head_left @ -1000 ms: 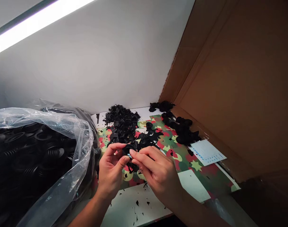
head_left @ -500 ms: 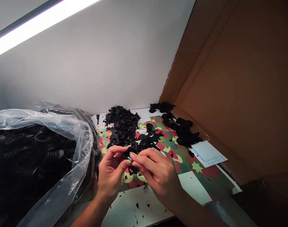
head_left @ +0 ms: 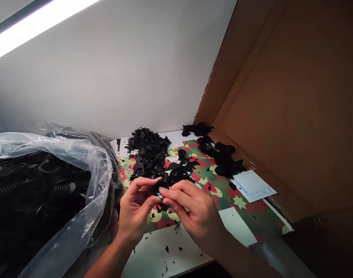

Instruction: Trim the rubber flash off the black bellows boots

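Note:
My left hand (head_left: 134, 214) and my right hand (head_left: 194, 212) meet over the table, and both pinch one small black rubber part (head_left: 158, 188) between fingertips. A small tool with a bluish tip seems to sit under my right fingers, mostly hidden. Just behind the hands lies a heap of black rubber trimmings (head_left: 149, 154). A row of black rubber parts (head_left: 223, 158) lies to the right of it. On the left, a clear plastic bag (head_left: 75, 216) holds many black ribbed rubber parts (head_left: 34, 189).
A camouflage-patterned mat (head_left: 211, 185) covers part of the white table (head_left: 153, 255), which is speckled with black scraps. A large open cardboard box (head_left: 289, 116) stands on the right, with a white printed card (head_left: 253, 186) at its foot. A white wall closes the back.
Both hands stay together on the black part and shift their fingers slightly. The view has moved a little.

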Demonstrator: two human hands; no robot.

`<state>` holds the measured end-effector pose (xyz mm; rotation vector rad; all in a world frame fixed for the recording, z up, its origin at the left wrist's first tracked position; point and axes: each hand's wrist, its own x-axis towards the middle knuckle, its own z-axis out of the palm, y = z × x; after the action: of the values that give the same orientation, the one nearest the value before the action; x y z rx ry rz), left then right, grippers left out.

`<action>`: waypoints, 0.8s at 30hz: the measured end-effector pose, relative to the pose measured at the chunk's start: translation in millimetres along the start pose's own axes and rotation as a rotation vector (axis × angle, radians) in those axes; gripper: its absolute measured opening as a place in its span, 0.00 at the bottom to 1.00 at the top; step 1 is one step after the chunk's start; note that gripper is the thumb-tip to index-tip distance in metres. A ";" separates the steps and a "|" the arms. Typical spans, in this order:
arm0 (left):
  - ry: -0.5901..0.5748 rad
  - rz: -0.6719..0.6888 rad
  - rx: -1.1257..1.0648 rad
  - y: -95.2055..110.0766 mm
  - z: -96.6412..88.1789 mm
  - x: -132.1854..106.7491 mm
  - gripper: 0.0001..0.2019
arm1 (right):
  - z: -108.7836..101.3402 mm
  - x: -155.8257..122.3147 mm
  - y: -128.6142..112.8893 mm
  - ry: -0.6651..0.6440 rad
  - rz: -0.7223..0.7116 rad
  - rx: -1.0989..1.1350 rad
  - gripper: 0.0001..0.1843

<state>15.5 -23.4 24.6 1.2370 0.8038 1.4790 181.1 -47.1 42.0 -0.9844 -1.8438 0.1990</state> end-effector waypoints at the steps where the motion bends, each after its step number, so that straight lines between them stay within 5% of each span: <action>1: 0.001 0.004 -0.001 0.3 0.1 -0.1 0.11 | 1.1 -0.1 -0.7 0.011 -0.006 -0.007 0.13; 12: -0.036 0.006 0.043 6.0 -0.6 0.3 0.10 | -5.4 2.8 6.4 -0.054 -0.129 -0.127 0.12; 24: 0.006 -0.002 0.073 4.8 2.1 -0.4 0.10 | 3.3 -3.3 3.9 -0.018 -0.011 -0.101 0.13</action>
<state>16.2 -25.3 29.4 1.2858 0.8691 1.4642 181.0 -46.0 36.0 -1.0444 -1.8910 0.1093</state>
